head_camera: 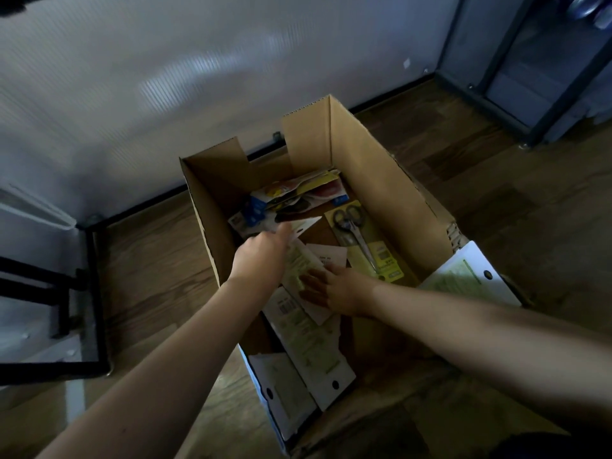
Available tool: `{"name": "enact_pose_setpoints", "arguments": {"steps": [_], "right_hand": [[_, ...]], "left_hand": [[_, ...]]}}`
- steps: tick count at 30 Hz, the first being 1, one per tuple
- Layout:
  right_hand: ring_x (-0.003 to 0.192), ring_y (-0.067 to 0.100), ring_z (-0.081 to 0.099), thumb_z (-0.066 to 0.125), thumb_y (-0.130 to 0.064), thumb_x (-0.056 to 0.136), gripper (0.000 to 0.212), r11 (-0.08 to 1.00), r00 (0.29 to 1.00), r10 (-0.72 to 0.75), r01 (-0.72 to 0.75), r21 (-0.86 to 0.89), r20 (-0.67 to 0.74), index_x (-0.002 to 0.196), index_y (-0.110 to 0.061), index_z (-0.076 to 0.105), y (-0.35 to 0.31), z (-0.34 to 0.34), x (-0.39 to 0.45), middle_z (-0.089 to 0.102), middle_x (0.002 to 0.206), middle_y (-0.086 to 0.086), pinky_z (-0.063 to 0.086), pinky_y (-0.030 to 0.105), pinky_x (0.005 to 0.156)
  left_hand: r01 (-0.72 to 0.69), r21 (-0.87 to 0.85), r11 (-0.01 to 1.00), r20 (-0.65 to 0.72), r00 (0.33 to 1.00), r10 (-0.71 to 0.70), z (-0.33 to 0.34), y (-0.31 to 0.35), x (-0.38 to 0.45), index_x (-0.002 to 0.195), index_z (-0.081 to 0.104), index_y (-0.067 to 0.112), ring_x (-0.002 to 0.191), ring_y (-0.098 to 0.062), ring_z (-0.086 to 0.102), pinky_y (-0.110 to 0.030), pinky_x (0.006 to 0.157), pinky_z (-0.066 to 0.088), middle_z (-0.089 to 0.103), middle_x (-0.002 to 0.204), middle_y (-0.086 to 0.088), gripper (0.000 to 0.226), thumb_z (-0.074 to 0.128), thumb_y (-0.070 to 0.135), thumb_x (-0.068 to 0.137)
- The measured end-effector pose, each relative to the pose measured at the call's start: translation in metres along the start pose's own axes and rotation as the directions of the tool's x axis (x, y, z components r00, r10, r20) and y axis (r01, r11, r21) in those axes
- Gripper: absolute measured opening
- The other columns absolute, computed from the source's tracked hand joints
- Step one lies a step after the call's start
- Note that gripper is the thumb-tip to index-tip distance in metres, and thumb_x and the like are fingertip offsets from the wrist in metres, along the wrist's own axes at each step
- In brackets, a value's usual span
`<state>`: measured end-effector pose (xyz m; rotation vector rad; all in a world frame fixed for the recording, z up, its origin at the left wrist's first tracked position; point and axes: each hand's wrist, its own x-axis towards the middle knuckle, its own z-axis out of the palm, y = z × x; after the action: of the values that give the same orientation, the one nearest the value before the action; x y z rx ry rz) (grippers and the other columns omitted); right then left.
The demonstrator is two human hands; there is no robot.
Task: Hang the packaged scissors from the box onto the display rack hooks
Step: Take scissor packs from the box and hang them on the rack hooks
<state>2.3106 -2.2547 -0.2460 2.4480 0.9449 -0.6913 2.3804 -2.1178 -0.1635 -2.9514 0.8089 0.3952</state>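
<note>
An open cardboard box (381, 180) stands on the wooden floor, and both of my hands reach into it. My left hand (261, 256) grips the upper part of a white-backed package (306, 225) lying face down. My right hand (334, 289) rests with spread fingers on the lower part of that same stack of white cards. To the right, on the box bottom, lies a yellow packaged pair of scissors (364, 240) with black handles. More colourful packages (298, 193) are piled at the far end. No hooks are in view.
Several white-backed packages (311, 352) lean over the near box wall, and another (463, 279) lies on the right flap. A black metal frame (92, 293) stands at the left by the white wall. A dark frame (530, 77) stands at the upper right.
</note>
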Motion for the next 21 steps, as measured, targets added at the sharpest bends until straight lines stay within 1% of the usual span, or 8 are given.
{"name": "enact_pose_setpoints", "arguments": {"steps": [2, 4, 6, 8, 12, 15, 19, 21], "right_hand": [[0.145, 0.037, 0.004, 0.028, -0.017, 0.104, 0.056, 0.996, 0.997, 0.029, -0.035, 0.086, 0.066, 0.152, -0.017, 0.000, 0.005, -0.007, 0.006, -0.003, 0.157, 0.020, 0.011, 0.046, 0.115], [0.143, 0.039, 0.011, 0.032, -0.017, 0.103, 0.057, 0.985, 0.994, 0.043, -0.059, 0.160, 0.100, 0.153, -0.020, 0.003, 0.007, -0.010, 0.005, 0.000, 0.157, 0.022, 0.018, 0.044, 0.114], [0.140, 0.043, 0.018, 0.035, -0.014, 0.101, 0.061, 0.982, 0.992, 0.031, -0.053, 0.182, 0.124, 0.153, -0.018, 0.002, 0.005, -0.013, -0.005, 0.003, 0.155, 0.028, 0.026, 0.046, 0.110], [0.139, 0.046, 0.019, 0.035, -0.012, 0.100, 0.063, 0.982, 0.989, 0.036, -0.062, 0.178, 0.143, 0.152, -0.014, -0.001, 0.003, -0.012, -0.013, 0.004, 0.153, 0.032, 0.028, 0.049, 0.111], [0.141, 0.048, 0.008, 0.031, -0.018, 0.102, 0.060, 0.984, 0.983, 0.075, -0.100, 0.148, 0.168, 0.152, -0.014, -0.002, 0.004, -0.003, -0.004, -0.001, 0.154, 0.029, 0.017, 0.056, 0.114], [0.144, 0.039, 0.002, 0.025, -0.026, 0.104, 0.054, 0.984, 0.990, 0.069, -0.088, 0.156, 0.121, 0.152, -0.016, 0.003, 0.009, -0.003, 0.003, -0.003, 0.157, 0.020, 0.006, 0.056, 0.114], [0.146, 0.032, -0.007, 0.043, -0.026, 0.099, 0.071, 0.993, 0.991, 0.047, -0.059, 0.098, 0.125, 0.150, -0.036, -0.004, 0.015, -0.009, 0.003, -0.015, 0.158, 0.007, 0.011, 0.064, 0.111], [0.145, 0.033, -0.008, 0.046, -0.024, 0.097, 0.075, 0.987, 0.991, 0.028, -0.049, 0.154, 0.133, 0.151, -0.035, -0.005, 0.020, -0.016, 0.003, -0.016, 0.158, 0.007, 0.010, 0.059, 0.113]], "left_hand": [[0.011, -0.010, 1.000, 0.003, 1.000, -0.011, -0.001, 0.000, 0.000, 0.129, 0.032, 0.017, 0.089, -0.028, 0.060, -0.029, 0.061, 0.042, 0.060, 0.105, -0.011, 0.041, 0.048, 0.006, 0.093], [0.023, -0.018, 1.000, 0.011, 1.000, -0.022, -0.002, -0.001, -0.002, 0.129, 0.032, 0.016, 0.088, -0.029, 0.060, -0.030, 0.061, 0.042, 0.060, 0.103, -0.012, 0.041, 0.049, 0.005, 0.093], [0.024, -0.021, 0.999, 0.015, 1.000, -0.024, -0.002, 0.000, -0.003, 0.130, 0.032, 0.016, 0.090, -0.029, 0.061, -0.030, 0.061, 0.043, 0.060, 0.104, -0.012, 0.043, 0.050, 0.006, 0.093], [0.014, -0.018, 1.000, 0.019, 1.000, -0.014, -0.003, -0.001, -0.005, 0.132, 0.031, 0.017, 0.092, -0.028, 0.062, -0.030, 0.062, 0.045, 0.060, 0.106, -0.011, 0.044, 0.051, 0.008, 0.093], [-0.002, 0.008, 1.000, 0.021, 1.000, 0.002, -0.005, -0.003, -0.008, 0.128, 0.033, 0.017, 0.095, -0.028, 0.062, -0.031, 0.065, 0.047, 0.060, 0.110, -0.011, 0.039, 0.049, 0.008, 0.093], [-0.016, 0.029, 0.999, 0.012, 1.000, 0.016, -0.003, -0.006, -0.010, 0.123, 0.036, 0.018, 0.093, -0.027, 0.063, -0.031, 0.065, 0.048, 0.061, 0.108, -0.009, 0.034, 0.049, 0.007, 0.092], [-0.007, 0.040, 0.999, 0.004, 1.000, 0.007, -0.001, -0.010, -0.010, 0.122, 0.039, 0.018, 0.095, -0.029, 0.062, -0.031, 0.066, 0.044, 0.062, 0.108, -0.009, 0.036, 0.048, 0.004, 0.091], [-0.004, 0.023, 1.000, -0.006, 1.000, 0.004, 0.000, -0.012, -0.011, 0.124, 0.039, 0.019, 0.095, -0.028, 0.062, -0.031, 0.068, 0.046, 0.061, 0.109, -0.009, 0.039, 0.050, 0.004, 0.090]]}}
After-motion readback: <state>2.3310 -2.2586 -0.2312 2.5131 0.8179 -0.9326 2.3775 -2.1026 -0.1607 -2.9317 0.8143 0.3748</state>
